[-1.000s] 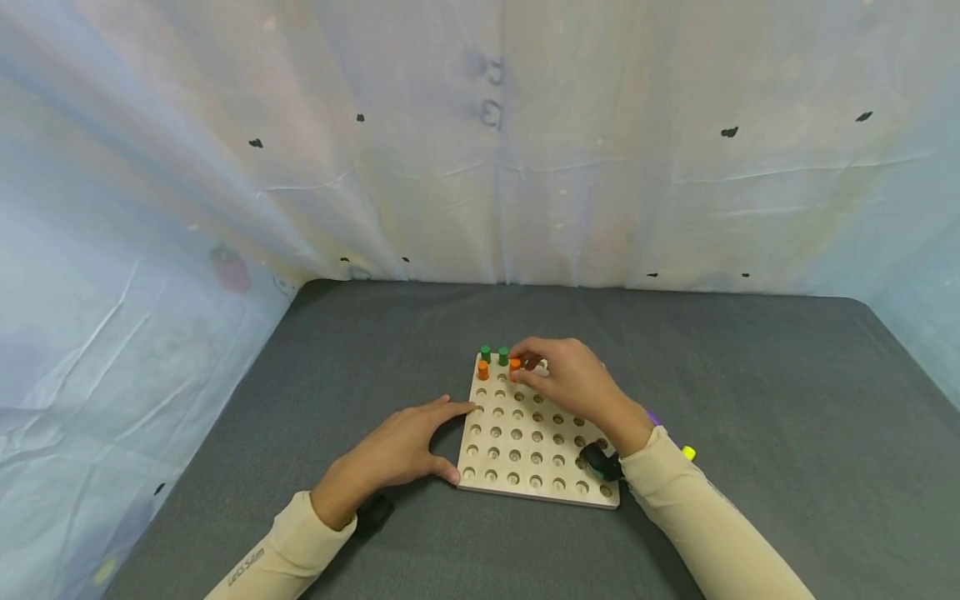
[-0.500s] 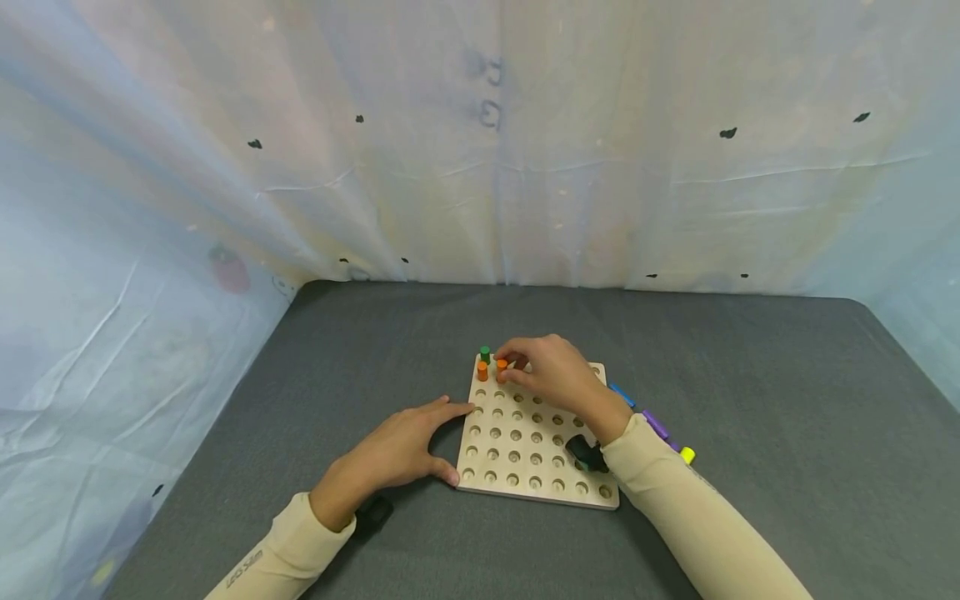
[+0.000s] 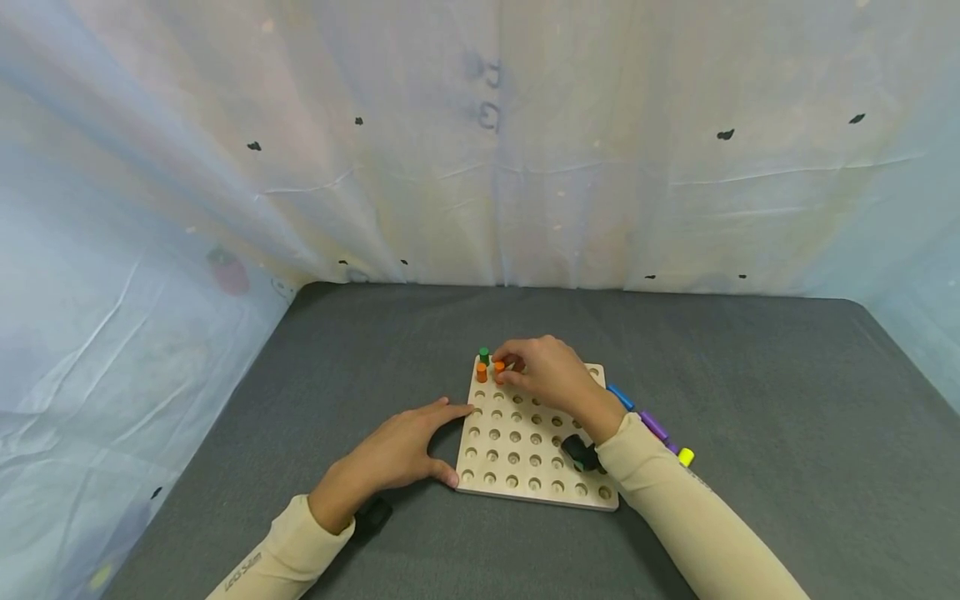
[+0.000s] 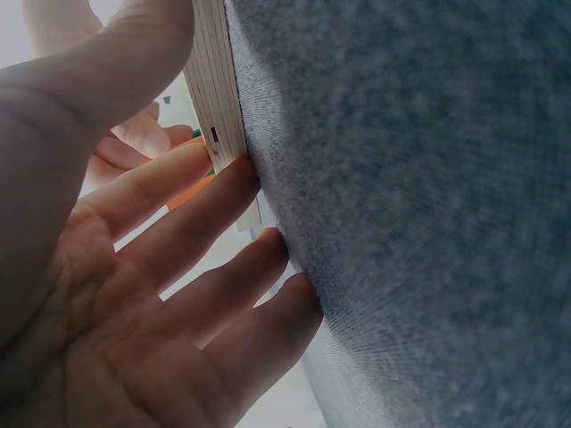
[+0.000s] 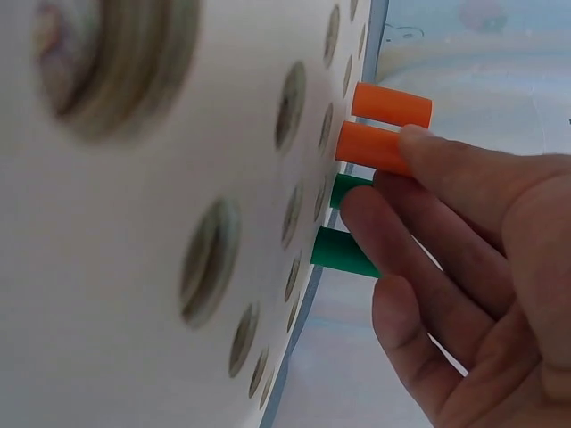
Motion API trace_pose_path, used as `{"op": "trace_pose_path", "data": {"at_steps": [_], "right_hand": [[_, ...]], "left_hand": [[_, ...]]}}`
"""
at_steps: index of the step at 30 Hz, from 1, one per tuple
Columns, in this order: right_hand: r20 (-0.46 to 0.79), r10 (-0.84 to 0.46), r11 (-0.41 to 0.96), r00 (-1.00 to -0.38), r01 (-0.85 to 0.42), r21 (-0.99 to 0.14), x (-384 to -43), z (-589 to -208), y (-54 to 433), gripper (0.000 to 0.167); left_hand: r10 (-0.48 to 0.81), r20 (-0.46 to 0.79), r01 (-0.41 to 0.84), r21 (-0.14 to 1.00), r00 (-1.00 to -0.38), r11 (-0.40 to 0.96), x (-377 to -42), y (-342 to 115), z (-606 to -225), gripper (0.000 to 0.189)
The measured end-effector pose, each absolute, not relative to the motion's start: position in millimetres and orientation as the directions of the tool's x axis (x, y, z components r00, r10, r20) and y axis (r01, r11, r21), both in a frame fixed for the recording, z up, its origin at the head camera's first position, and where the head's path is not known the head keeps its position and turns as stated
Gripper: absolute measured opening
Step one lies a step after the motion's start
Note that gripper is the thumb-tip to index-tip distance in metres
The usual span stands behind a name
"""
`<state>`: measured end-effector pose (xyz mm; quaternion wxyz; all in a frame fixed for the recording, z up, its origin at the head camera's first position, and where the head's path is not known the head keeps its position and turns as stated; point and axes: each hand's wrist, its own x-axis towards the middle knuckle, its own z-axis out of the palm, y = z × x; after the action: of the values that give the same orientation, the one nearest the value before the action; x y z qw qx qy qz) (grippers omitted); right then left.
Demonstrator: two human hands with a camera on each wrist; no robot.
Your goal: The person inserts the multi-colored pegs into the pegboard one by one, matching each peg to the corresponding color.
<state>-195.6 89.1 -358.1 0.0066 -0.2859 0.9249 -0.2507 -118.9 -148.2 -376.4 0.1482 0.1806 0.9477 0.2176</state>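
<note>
A pale wooden pegboard point(image 3: 517, 450) with rows of round holes lies on the table. My right hand point(image 3: 551, 375) is over its far left part, pinching an orange peg point(image 5: 370, 145) between thumb and fingers; the peg stands at the board's surface. Beside it stands another orange peg point(image 3: 482, 372). Behind these, in the far row, are a green peg point(image 3: 484, 356) and a second green peg point(image 5: 343, 251), which the right hand hides in the head view. My left hand point(image 3: 397, 446) rests at the board's left edge, thumb and forefinger touching it, the other fingers extended on the cloth.
Right of the board lie a blue peg point(image 3: 621, 396), a purple peg point(image 3: 655, 426) and a yellow peg point(image 3: 686, 457), partly behind the right forearm. Dark grey cloth point(image 3: 787, 433) covers the table. A pale printed sheet point(image 3: 495, 167) hangs behind and at the sides.
My right hand has moved left with the orange peg, bringing it beside the other orange peg. One green peg is now hidden behind the hand. My left hand has stayed put.
</note>
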Motion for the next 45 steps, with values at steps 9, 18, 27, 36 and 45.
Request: {"op": "trace_pose_path", "data": {"at_steps": [9, 18, 27, 36, 45], "right_hand": [[0.103, -0.516, 0.729, -0.851, -0.498, -0.47, -191.1, -355.5, 92.7, 0.028], [0.172, -0.471, 0.73, -0.865, -0.491, -0.475, -167.2, -344.7, 136.1, 0.03], [0.146, -0.365, 0.808, -0.919, -0.391, -0.44, -132.1, -353.4, 204.6, 0.026], [0.027, -0.318, 0.861, -0.948, -0.3, -0.411, -124.0, -357.5, 243.2, 0.028], [-0.047, -0.346, 0.863, -0.937, -0.298, -0.408, -128.0, -362.2, 247.6, 0.027]], "left_hand": [[0.421, -0.199, 0.29, 0.471, -0.885, 0.833, -120.3, -148.1, -377.6, 0.092], [0.407, -0.204, 0.271, 0.48, -0.89, 0.834, -121.3, -148.2, -378.0, 0.092], [0.384, -0.204, 0.255, 0.467, -0.9, 0.847, -120.9, -148.8, -375.2, 0.093], [0.379, -0.214, 0.248, 0.463, -0.9, 0.851, -121.2, -151.2, -374.8, 0.093], [0.384, -0.217, 0.25, 0.467, -0.898, 0.848, -120.6, -150.4, -375.0, 0.093]]}}
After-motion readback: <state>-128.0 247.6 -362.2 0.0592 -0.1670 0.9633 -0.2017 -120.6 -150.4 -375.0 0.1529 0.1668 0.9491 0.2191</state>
